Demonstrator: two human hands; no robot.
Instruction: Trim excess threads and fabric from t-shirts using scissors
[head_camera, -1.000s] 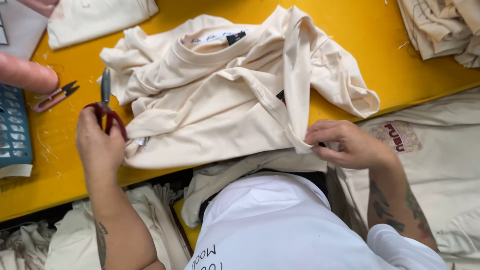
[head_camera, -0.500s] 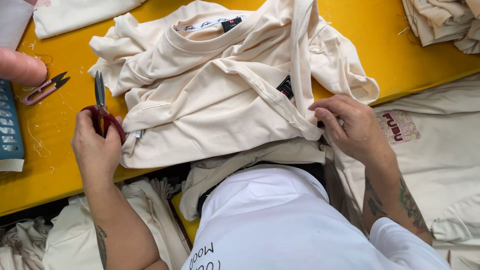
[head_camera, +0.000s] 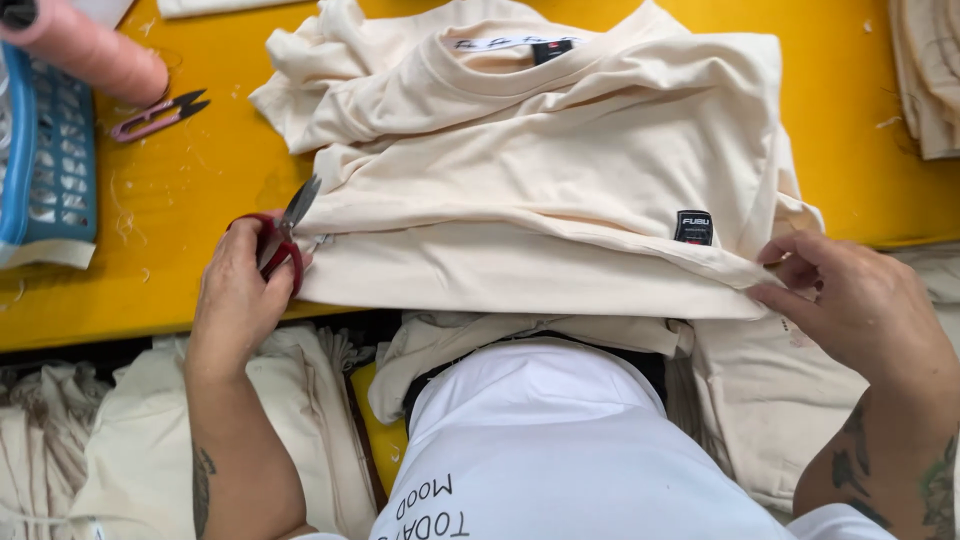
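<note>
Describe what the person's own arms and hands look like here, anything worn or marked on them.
Both forearms are bare, with no gloves, rings or watch visible. The left hand leads to a forearm bearing a small dark tattoo near the elbow. The right hand leads to a forearm with larger dark tattoos. A white short-sleeved printed T-shirt covers the torso.

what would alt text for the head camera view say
A person's left hand holds red-handled scissors at the edge of a folded cream t-shirt on a yellow table, while the right hand pinches its opposite hem.
</note>
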